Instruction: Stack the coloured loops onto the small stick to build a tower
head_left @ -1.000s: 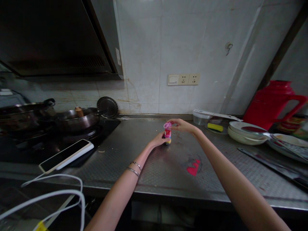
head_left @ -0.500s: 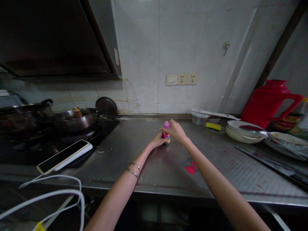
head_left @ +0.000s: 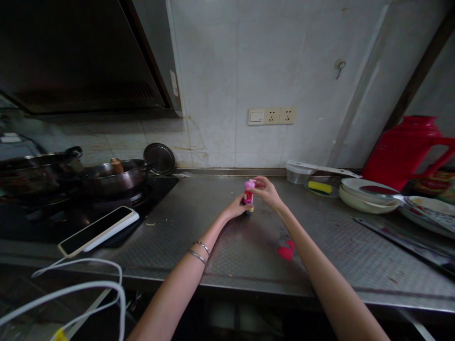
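A small bottle-like object [head_left: 249, 186] with a pink rounded top, a red middle and a yellowish lower part stands upright on the metal counter [head_left: 245, 255]. My left hand [head_left: 235, 207] is closed round its lower part from the left. At the right of the pink top, my right hand [head_left: 266, 190] has its fingers bent, the thumb against the front and the other fingers behind. The exact kind of object is too small to tell. A red heart-shaped piece [head_left: 286, 250] lies on the counter beside my right forearm.
To the left are a gas stove with a pan [head_left: 117, 176], a pot [head_left: 35, 173] and a phone on a white power bank [head_left: 99, 231]. On the right stand a red thermos [head_left: 400, 151], stacked plates [head_left: 366, 202], a yellow sponge [head_left: 320, 187] and a long dark knife [head_left: 398, 241].
My right hand has shifted slightly right on the pink top, so more of the object shows. My left hand stays round its lower part. The view has turned slightly left.
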A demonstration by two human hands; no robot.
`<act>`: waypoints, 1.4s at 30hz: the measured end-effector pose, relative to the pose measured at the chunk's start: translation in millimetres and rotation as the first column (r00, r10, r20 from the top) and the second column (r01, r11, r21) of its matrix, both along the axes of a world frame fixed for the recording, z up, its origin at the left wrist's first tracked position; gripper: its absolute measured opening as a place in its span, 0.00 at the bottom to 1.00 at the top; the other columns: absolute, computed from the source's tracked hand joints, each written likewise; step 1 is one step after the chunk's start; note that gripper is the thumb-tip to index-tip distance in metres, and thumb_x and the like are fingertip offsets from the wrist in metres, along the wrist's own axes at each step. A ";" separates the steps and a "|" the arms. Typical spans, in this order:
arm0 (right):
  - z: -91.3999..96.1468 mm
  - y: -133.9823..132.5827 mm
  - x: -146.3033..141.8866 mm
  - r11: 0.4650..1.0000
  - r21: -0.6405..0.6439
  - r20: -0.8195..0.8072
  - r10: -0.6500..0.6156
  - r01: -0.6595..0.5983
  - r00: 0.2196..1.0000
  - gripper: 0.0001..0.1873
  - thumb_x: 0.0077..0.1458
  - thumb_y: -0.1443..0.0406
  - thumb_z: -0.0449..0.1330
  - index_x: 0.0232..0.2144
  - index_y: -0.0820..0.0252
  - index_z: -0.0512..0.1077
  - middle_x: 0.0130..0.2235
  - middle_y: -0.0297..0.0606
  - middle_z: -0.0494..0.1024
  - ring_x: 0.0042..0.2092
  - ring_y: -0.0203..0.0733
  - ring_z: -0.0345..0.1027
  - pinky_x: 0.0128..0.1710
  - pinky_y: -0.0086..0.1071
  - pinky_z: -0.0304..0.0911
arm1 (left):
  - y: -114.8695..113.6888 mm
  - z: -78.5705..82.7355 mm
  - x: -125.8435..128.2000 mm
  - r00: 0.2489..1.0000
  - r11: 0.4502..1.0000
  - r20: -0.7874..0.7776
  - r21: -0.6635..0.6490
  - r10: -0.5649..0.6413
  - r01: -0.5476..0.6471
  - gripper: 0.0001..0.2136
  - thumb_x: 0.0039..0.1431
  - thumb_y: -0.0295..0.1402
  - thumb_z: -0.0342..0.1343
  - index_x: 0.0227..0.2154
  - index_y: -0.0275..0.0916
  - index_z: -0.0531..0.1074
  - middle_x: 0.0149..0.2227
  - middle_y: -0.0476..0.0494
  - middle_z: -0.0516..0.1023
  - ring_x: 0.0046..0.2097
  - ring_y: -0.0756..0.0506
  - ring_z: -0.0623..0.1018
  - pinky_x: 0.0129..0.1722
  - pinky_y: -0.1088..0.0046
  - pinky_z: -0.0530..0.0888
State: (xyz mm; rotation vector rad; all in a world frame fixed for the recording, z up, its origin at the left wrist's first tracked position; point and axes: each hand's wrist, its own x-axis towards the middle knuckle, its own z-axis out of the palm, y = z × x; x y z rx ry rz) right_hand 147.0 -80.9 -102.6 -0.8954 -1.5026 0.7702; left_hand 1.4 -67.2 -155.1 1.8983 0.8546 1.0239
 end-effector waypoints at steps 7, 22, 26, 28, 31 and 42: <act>-0.4 -10.8 -3.3 0.967 -0.097 -0.147 0.220 -0.236 0.964 0.42 0.40 0.60 0.62 0.57 0.56 0.49 0.49 0.43 0.69 0.49 0.43 0.64 0.49 0.39 0.59 | 2.4 -2.8 -0.5 1.000 1.000 0.011 -0.011 -0.024 0.024 0.19 0.46 0.33 0.58 0.41 0.33 0.65 0.39 0.42 0.71 0.40 0.47 0.69 0.43 0.69 0.64; 0.8 -13.8 14.6 0.973 -0.072 -0.059 0.217 -0.221 0.974 0.40 0.39 0.67 0.55 0.57 0.52 0.50 0.49 0.42 0.69 0.49 0.46 0.64 0.46 0.43 0.60 | -1.7 1.6 -1.3 1.000 1.000 -0.019 0.004 -0.017 0.017 0.18 0.46 0.35 0.58 0.41 0.34 0.65 0.38 0.43 0.72 0.38 0.48 0.69 0.41 0.71 0.65; 0.0 -11.3 27.2 0.995 -0.061 -0.013 0.083 -0.084 0.996 0.33 0.40 0.66 0.51 0.53 0.58 0.58 0.41 0.41 0.75 0.45 0.46 0.66 0.44 0.42 0.61 | -0.5 -0.3 -2.0 1.000 1.000 -0.021 0.004 -0.014 0.014 0.18 0.46 0.35 0.57 0.40 0.33 0.65 0.36 0.44 0.71 0.37 0.48 0.69 0.40 0.71 0.65; -1.2 -9.6 30.1 0.999 -0.049 -0.005 0.008 -0.009 1.000 0.31 0.40 0.66 0.50 0.51 0.60 0.61 0.39 0.41 0.76 0.44 0.46 0.66 0.43 0.42 0.61 | 0.7 -1.8 -2.1 1.000 1.000 -0.024 0.005 -0.015 0.015 0.18 0.46 0.36 0.58 0.39 0.33 0.65 0.35 0.44 0.71 0.36 0.48 0.69 0.39 0.72 0.65; -2.5 -9.3 24.4 0.998 -0.040 -0.044 0.037 -0.039 0.998 0.32 0.39 0.67 0.50 0.52 0.59 0.60 0.43 0.42 0.74 0.46 0.46 0.65 0.43 0.41 0.61 | 1.7 -2.8 -1.7 1.000 1.000 -0.024 0.016 -0.014 0.015 0.18 0.45 0.37 0.58 0.38 0.33 0.65 0.34 0.45 0.70 0.36 0.48 0.69 0.39 0.71 0.65; -4.1 -9.8 20.3 0.997 -0.056 -0.015 -0.057 0.056 0.998 0.30 0.39 0.65 0.49 0.49 0.61 0.62 0.39 0.41 0.76 0.43 0.45 0.67 0.40 0.39 0.62 | -3.2 2.7 -1.0 1.000 1.000 -0.006 -0.020 -0.011 0.011 0.17 0.44 0.35 0.59 0.37 0.33 0.65 0.34 0.45 0.71 0.37 0.48 0.69 0.41 0.71 0.65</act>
